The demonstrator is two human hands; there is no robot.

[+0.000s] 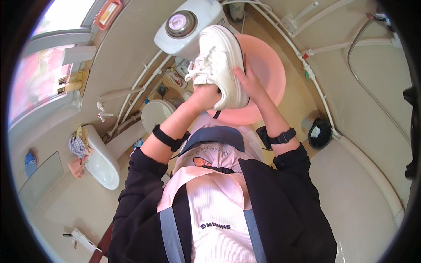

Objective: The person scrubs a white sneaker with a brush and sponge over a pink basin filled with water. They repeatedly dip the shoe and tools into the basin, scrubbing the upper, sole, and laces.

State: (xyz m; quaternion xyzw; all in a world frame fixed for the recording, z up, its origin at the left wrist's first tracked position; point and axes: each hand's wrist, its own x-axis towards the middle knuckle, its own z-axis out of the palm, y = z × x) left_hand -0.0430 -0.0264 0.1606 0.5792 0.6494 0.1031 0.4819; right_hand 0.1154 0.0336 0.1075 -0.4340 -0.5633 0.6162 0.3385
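Observation:
A white lace-up sneaker (225, 65) is held up in front of me, toe pointing away and its sole turned to the right. My left hand (210, 95) is pushed into the shoe's opening, so its fingers are hidden inside. On the sole side, my right hand (247, 79) grips the shoe with the thumb against its edge; part of that hand is hidden behind the sole. Below the shoe stands a large pink plastic basin (274, 75), partly covered by the shoe and my arms. White laces (197, 69) hang off the shoe's left side.
Beyond the shoe is a white appliance with a round metal-rimmed top (181, 23). A white bucket (158, 115) stands at left, near a wall washbasin (102, 167) with cloths (79, 143) on it. A black bin (319, 134) is at right. Pipes (312, 77) run along the walls.

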